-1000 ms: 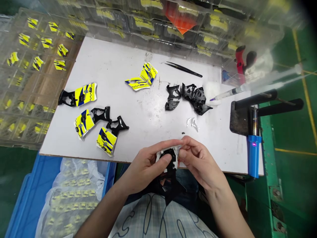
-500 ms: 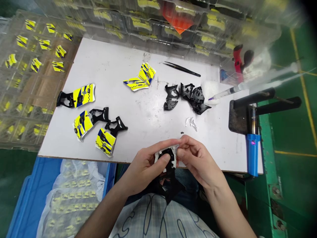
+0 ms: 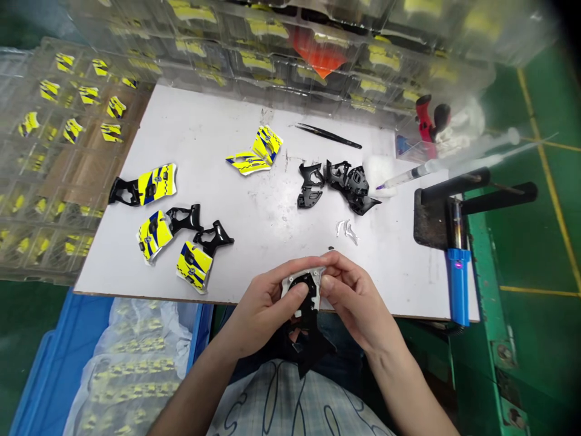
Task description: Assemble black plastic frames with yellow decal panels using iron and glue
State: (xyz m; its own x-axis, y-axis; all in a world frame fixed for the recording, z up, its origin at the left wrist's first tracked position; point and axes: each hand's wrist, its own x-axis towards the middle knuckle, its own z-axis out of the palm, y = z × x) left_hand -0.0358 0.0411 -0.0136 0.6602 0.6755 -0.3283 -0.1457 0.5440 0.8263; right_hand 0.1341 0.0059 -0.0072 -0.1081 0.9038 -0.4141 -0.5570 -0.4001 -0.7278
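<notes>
Over the table's front edge, my left hand (image 3: 263, 309) grips a plastic panel assembly, thumb pressed on its black frame (image 3: 311, 330). The frame lies against the white inner side of a panel (image 3: 316, 283), and its black tail hangs down in front of my lap. My right hand (image 3: 356, 297) pinches the panel's upper right edge between thumb and fingers. The fingertips of both hands meet along the top edge. Whether a small part sits between my right fingertips is hidden. Beyond the hands lie thin silvery strips (image 3: 347, 231) and a tiny dark piece (image 3: 331, 247).
Yellow-and-blue panels with black frames (image 3: 157, 233) lie at left; two yellow panels (image 3: 258, 154) lie farther back. Black frames (image 3: 354, 184), tweezers (image 3: 329, 135) and a syringe (image 3: 403, 176) lie rightward. A blue-handled iron (image 3: 458, 284) stands at the right edge. Clear trays (image 3: 91, 157) border the table.
The camera view has shifted slightly, so the table things appear a little lower and some farther left. Both hands keep the same hold on the panel assembly.
</notes>
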